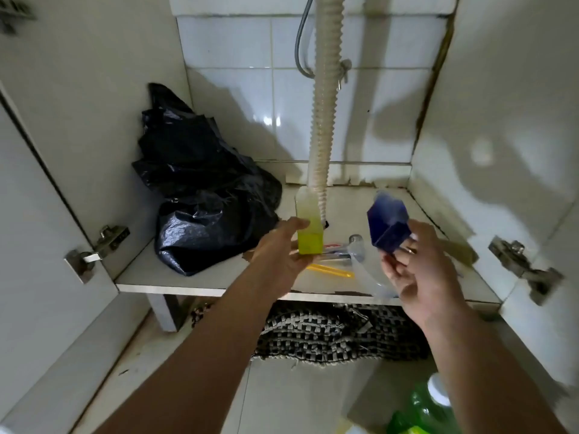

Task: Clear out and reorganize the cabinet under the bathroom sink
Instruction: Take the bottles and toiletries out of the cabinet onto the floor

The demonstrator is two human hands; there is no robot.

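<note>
My left hand (282, 255) grips a small rectangular bottle of yellow-green liquid (309, 228), held upright just above the cabinet floor (175, 274). My right hand (423, 267) holds a blue translucent bottle (389, 223), tilted to the left above the shelf's front right part. Both hands are inside the open cabinet, in front of the corrugated drain hose (322, 120). Between the hands lie a yellow stick (332, 270), a chrome faucet part (355, 241) and a clear plastic piece (366, 270) on the shelf.
A crumpled black plastic bag (200, 189) fills the cabinet's left side. Door hinges sit at the left (103, 245) and right (520, 264). A woven mat (338, 333) lies on the floor below the shelf. A green bottle (429, 408) stands at the bottom right.
</note>
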